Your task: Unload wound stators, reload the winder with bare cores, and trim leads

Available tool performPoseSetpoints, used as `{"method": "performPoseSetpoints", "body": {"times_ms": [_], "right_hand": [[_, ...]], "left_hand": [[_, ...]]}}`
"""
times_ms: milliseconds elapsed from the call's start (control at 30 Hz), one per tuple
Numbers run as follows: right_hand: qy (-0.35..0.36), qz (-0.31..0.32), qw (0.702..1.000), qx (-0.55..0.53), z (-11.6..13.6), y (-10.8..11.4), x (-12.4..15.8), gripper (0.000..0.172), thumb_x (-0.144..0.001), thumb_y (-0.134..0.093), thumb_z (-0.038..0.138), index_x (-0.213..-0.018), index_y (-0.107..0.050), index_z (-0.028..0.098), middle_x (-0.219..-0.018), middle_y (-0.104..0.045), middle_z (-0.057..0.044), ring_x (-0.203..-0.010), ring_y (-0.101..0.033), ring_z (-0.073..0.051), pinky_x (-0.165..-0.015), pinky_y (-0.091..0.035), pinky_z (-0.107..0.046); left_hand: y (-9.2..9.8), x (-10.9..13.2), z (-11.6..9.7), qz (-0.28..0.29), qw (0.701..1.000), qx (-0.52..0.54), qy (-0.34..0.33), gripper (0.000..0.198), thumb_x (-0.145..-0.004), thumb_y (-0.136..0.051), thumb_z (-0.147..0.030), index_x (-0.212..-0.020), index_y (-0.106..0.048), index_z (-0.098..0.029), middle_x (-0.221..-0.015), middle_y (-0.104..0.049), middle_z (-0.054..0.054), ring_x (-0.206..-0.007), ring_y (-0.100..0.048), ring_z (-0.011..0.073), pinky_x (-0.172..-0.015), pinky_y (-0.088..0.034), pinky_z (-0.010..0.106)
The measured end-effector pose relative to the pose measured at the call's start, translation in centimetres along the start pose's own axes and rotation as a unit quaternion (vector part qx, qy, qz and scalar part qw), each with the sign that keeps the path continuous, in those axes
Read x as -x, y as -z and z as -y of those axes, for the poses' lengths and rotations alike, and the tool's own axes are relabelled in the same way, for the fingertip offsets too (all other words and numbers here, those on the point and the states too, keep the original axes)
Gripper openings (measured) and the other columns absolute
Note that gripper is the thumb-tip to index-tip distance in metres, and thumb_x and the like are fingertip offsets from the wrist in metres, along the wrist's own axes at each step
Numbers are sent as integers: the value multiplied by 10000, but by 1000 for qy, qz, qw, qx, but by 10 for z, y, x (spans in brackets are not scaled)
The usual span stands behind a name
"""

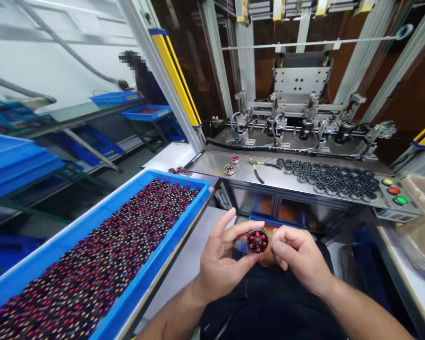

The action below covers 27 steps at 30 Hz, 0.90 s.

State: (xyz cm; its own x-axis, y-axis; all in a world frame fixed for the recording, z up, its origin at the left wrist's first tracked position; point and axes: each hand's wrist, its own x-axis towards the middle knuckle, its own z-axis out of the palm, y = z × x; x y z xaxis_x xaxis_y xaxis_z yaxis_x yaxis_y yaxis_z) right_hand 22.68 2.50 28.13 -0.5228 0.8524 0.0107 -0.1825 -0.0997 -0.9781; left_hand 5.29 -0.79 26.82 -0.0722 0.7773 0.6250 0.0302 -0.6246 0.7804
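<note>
A long stainless-steel shelf [276, 179] fronted the machine. Near the shelf's left end sat two small round red-wound coils [229, 169], and black-handled pliers [257, 171] lay toward its middle. A crowd of dark round metal cores [333, 178] covered its right half. Past its right end sat a grey button panel [393, 191]. Below the shelf's left end stood a big blue plastic tray [148, 271] of red-wound coils [109, 255].

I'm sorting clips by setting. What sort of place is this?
Likely a factory assembly station: a blue tray full of wound coil parts, a machine with fixtures behind the steel bench, and push buttons.
</note>
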Motion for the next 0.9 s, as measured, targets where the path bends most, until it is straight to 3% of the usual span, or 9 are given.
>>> {"method": "performPoseSetpoints", "body": {"times_ms": [133,233,300,367,467,567,667,767,900], "right_hand": [[-29,25,996,-85,-6,2,0,434,-807,-753,503,-636,-525,176,-504,-441,59,-453,-349,-60,-457,-284,-209],[-53,110,973,-195,-14,18,4,409,-767,-787,447,-601,-525,180,-490,-411,71,-409,-296,-45,-413,-237,-204],[-56,172,962,-202,-22,32,8,389,-760,-791,432,-587,-555,177,-485,-422,62,-399,-317,-48,-404,-227,-204],[-54,192,967,-162,-33,40,13,340,-754,-808,405,-614,-611,166,-513,-484,41,-430,-387,-57,-428,-258,-202],[-70,170,974,-136,-48,31,21,280,-687,-879,334,-798,-694,155,-675,-645,0,-539,-533,-69,-515,-386,-195],[-93,124,972,-178,-55,3,24,430,-634,-924,339,-947,-696,152,-814,-736,-41,-616,-632,-91,-577,-488,-202],[-121,53,964,-230,-55,-19,21,373,-664,-902,387,-818,-677,133,-732,-736,-46,-540,-638,-100,-486,-498,-190],[-142,4,960,-242,-54,-25,20,334,-694,-882,368,-716,-649,130,-599,-702,-19,-436,-597,-79,-420,-468,-162],[-153,24,963,-221,-56,-16,29,291,-703,-877,337,-786,-691,129,-544,-678,2,-374,-557,-57,-376,-426,-129]], "left_hand": [[-1,5,0,2,1000,20,17,930,-742,-766,37,-1494,-393,-363,-1186,-762,64,-1038,-743,186,-907,-609,273],[-2,7,-2,14,996,77,50,922,-746,-801,-18,-1494,-390,-367,-1170,-767,61,-984,-753,170,-882,-611,245],[-2,9,-2,27,993,98,64,927,-755,-811,-52,-1504,-367,-370,-1171,-766,61,-953,-756,160,-854,-612,228],[-1,11,0,35,994,85,58,926,-764,-807,-63,-1512,-351,-361,-1175,-762,67,-981,-749,170,-863,-612,239],[1,11,7,32,999,22,16,914,-773,-789,-51,-1522,-341,-321,-1161,-758,77,-1045,-723,196,-923,-599,301],[0,10,14,20,998,-49,-33,914,-770,-771,-35,-1530,-331,-290,-1136,-757,71,-1041,-711,203,-958,-580,351],[-2,9,19,13,995,-85,-49,904,-773,-750,-20,-1529,-333,-290,-1130,-752,59,-1013,-712,193,-938,-582,340],[-2,9,20,6,995,-91,-38,899,-768,-746,-6,-1521,-345,-291,-1125,-749,53,-985,-711,178,-906,-582,306],[0,10,18,-5,997,-71,15,906,-750,-805,-54,-1505,-358,-282,-1121,-758,62,-1016,-706,194,-953,-565,340]]}}
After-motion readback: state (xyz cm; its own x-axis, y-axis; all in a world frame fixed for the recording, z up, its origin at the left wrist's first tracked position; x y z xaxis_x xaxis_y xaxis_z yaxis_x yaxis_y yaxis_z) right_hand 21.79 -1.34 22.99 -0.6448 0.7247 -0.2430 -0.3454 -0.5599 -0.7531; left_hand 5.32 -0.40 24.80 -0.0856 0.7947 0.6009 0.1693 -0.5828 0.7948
